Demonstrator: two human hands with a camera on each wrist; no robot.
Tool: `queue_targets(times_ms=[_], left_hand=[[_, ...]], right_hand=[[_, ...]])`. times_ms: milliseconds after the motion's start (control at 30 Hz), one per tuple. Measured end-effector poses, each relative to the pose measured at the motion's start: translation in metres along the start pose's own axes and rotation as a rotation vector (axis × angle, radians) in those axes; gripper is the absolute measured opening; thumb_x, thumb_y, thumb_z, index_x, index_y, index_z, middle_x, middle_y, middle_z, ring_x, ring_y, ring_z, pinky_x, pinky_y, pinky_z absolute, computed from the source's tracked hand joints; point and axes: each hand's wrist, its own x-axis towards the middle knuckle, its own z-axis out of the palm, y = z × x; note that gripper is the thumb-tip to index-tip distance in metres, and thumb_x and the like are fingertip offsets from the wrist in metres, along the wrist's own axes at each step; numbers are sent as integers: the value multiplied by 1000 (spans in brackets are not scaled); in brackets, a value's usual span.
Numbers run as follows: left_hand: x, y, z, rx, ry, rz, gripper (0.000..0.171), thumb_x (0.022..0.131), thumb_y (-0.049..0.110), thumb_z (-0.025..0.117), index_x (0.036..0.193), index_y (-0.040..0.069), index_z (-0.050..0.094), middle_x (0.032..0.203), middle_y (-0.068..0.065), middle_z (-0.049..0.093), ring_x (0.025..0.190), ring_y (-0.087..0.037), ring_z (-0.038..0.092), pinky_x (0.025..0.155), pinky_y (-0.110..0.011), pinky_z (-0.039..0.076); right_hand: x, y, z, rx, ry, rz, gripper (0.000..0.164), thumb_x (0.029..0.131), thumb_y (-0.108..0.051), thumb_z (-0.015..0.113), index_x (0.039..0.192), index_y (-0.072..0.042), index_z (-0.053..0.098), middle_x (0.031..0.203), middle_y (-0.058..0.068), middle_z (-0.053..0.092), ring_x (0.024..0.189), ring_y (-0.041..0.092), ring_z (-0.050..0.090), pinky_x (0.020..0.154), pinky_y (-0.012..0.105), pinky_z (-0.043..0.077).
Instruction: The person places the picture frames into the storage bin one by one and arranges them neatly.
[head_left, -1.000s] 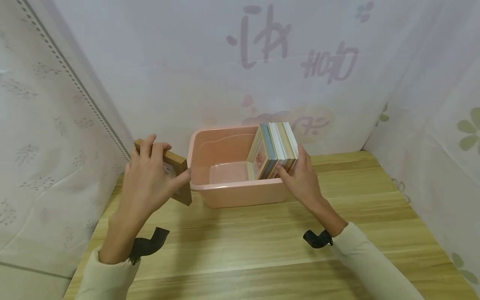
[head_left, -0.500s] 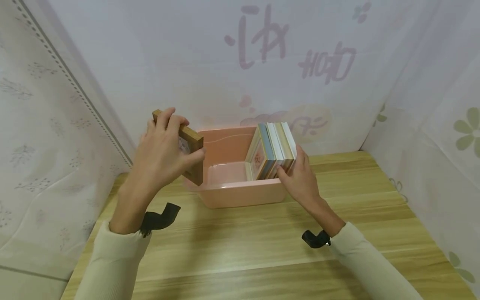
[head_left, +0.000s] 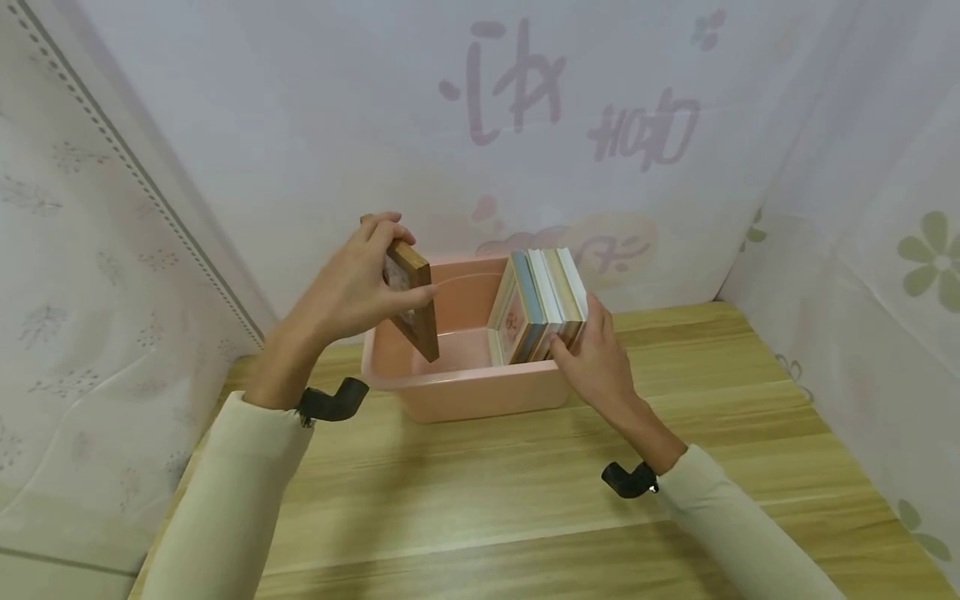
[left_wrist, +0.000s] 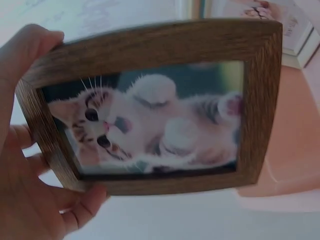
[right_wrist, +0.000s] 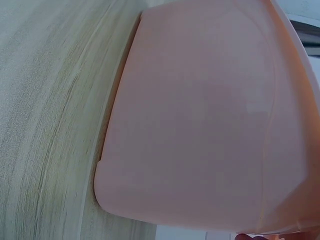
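Note:
My left hand (head_left: 352, 287) grips a brown wooden picture frame (head_left: 425, 312) by one end, tilted over the left part of a pink plastic basin (head_left: 480, 398). In the left wrist view, the wooden frame's kitten photo (left_wrist: 150, 125) faces the camera, with thumb and fingers on opposite edges. Several picture frames (head_left: 553, 287) with white, blue and tan edges stand on edge in a row at the basin's right end. My right hand (head_left: 603, 358) holds that row, thumb at its front and fingers along the right side. The right wrist view mostly holds the basin's outer wall (right_wrist: 200, 120).
The basin stands on a wood-grain table (head_left: 480, 517), close to a printed back curtain (head_left: 337, 108). Another patterned curtain (head_left: 82, 275) hangs at the left, and one with green flowers (head_left: 847, 250) at the right. A black wrist mount (head_left: 333, 400) sits on each wrist.
My left hand has carried the wooden picture frame up and rightward, from beside the basin's left rim to over its left part. The right hand stays at the row of frames.

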Motion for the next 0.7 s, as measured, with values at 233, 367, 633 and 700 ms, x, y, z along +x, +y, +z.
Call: queue_targets(times_ms=[233, 367, 633, 700], left_hand=[[21, -8, 11, 3, -45, 75, 66, 81, 46, 75, 130, 12, 48, 159, -10, 28, 141, -38, 35, 105, -55, 40], [34, -6, 16, 29, -81, 137, 66, 81, 47, 75, 131, 13, 49, 159, -8, 27, 142, -36, 33, 105, -55, 40], [55, -13, 28, 59, -139, 220, 67, 80, 48, 76, 132, 14, 51, 159, -8, 29, 144, -35, 29, 107, -54, 37], [59, -15, 30, 53, -160, 222, 67, 80, 47, 76, 132, 13, 51, 159, -9, 28, 144, -34, 30, 107, -53, 37]], right_hand=[[1, 2, 1, -12, 9, 7, 85, 91, -33, 63, 158, -9, 15, 149, 25, 35, 99, 40, 59, 64, 51, 55], [-1, 3, -1, -17, 17, 9, 84, 91, -33, 62, 157, -8, 15, 149, 25, 35, 99, 39, 59, 64, 51, 54], [-2, 3, 0, -6, 30, 1, 83, 91, -32, 62, 157, -7, 17, 148, 26, 36, 98, 40, 60, 62, 50, 55], [-2, 2, 0, -12, 31, 3, 83, 91, -33, 62, 157, -7, 17, 148, 26, 36, 99, 39, 60, 64, 50, 55]])
